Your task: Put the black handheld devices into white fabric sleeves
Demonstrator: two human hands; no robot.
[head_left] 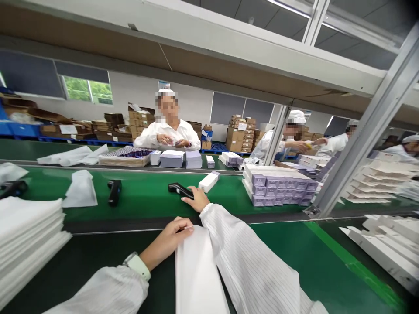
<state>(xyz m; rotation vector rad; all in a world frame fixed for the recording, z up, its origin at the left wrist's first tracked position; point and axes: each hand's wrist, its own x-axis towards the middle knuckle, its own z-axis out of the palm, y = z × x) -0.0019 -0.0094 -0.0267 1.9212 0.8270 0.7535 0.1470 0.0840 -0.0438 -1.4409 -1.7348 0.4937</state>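
Observation:
My left hand (175, 237), with a pale watch at its wrist, is closed on the far end of a long flat white foam pouch (198, 274) lying before me. My right hand (199, 199) reaches past it over the green belt. Its thumb and fingers close around the near end of a black handheld device (178, 190), whose exact kind I cannot make out. Just beyond those fingers lies a small white and lilac box (209, 181). Another black device (114, 192) rests farther left, beside a loose white pouch (81, 188).
White pouches (29, 244) are stacked at the left. Lilac boxes (278, 185) form a block by a metal post (363, 122), with flattened cartons (386, 248) at the right. A co-worker (168, 131) handles something across the belt. A shelf (196, 39) runs overhead.

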